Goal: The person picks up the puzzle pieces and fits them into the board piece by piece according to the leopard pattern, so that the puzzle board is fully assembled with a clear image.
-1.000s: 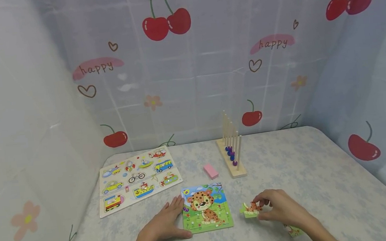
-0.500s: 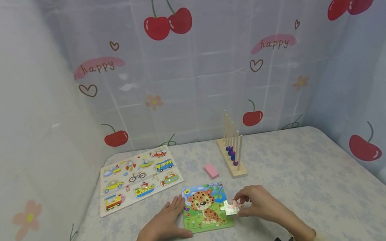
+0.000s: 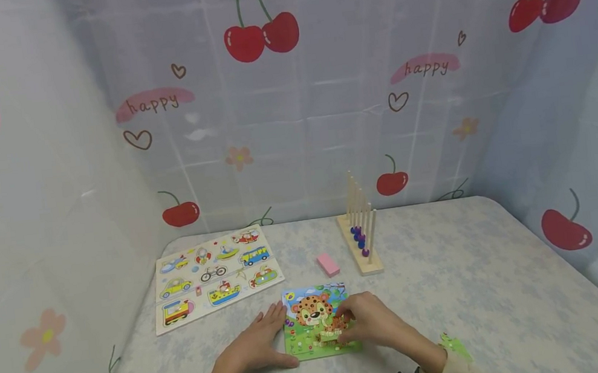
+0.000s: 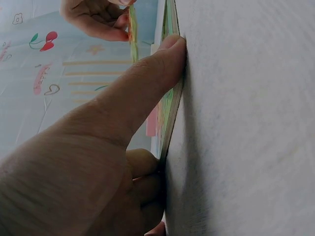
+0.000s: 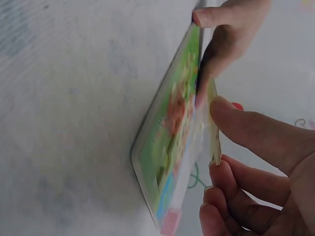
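Observation:
A square leopard puzzle board (image 3: pixel 307 343) lies flat on the table in front of me. My left hand (image 3: pixel 255 344) rests along its left side, fingers extended against the edge and thumb at the lower left corner. Over the right part of the board, my right hand (image 3: pixel 373 319) pinches a leopard puzzle piece (image 3: pixel 332 331) between thumb and fingers. In the right wrist view the piece (image 5: pixel 214 123) is seen nearly edge-on, held above the board (image 5: pixel 152 162) with a gap. A second, green puzzle piece (image 3: pixel 455 346) lies on the table near my right forearm.
A vehicle puzzle board (image 3: pixel 215 274) lies at the back left. Behind the leopard board are a pink block (image 3: pixel 328 265) and a wooden peg stand (image 3: pixel 366 261) with several dark beads. Printed curtains (image 3: pixel 293 126) enclose the table's back and sides.
My right hand has carried the puzzle piece leftward from the table to over the board, tilting it on the way. The green piece is uncovered now. My left hand has stayed put.

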A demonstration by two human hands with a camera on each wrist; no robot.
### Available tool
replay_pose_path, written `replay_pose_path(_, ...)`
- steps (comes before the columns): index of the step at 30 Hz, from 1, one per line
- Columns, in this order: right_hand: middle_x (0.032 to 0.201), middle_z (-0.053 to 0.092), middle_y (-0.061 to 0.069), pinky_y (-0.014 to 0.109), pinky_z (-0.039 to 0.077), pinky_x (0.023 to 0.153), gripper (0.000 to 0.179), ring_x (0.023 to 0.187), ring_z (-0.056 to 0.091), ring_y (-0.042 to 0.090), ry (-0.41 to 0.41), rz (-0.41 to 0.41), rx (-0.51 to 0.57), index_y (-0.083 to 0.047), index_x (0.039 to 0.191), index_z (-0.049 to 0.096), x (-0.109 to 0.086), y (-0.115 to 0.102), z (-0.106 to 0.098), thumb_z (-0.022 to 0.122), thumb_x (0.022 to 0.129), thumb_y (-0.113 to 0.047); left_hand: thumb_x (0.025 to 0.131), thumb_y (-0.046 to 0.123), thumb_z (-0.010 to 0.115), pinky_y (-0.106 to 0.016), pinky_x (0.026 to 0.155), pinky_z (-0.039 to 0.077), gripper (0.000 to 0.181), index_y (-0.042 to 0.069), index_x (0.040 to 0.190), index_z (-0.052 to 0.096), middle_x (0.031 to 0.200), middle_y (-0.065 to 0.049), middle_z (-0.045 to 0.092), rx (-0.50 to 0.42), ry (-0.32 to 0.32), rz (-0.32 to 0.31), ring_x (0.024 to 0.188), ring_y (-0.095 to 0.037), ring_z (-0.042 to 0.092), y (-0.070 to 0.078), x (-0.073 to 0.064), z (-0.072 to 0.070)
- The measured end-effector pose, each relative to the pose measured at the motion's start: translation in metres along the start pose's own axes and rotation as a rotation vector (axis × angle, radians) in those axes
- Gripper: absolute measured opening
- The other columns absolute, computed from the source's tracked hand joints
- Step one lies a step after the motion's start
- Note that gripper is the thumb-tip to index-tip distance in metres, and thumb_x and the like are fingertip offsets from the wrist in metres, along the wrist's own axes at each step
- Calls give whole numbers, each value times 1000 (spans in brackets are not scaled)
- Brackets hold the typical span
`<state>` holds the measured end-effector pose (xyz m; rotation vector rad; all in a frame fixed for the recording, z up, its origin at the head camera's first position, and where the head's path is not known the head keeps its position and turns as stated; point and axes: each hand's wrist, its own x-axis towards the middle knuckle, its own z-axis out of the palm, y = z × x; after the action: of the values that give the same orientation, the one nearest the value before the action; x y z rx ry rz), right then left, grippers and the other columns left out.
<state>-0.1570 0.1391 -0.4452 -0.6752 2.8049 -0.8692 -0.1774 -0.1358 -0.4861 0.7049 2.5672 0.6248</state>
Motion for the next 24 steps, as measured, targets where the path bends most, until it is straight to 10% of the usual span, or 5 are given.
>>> replay_pose_path(24, 71, 64, -7, 18, 41, 53, 35, 61, 48, 1, -49, 14, -6, -6, 91, 76, 11, -4, 22, 91, 63, -22, 72, 62, 75, -54, 124, 14, 114, 2, 154, 23, 163, -15, 16, -9, 8, 7, 152, -32, 14, 2, -1, -1)
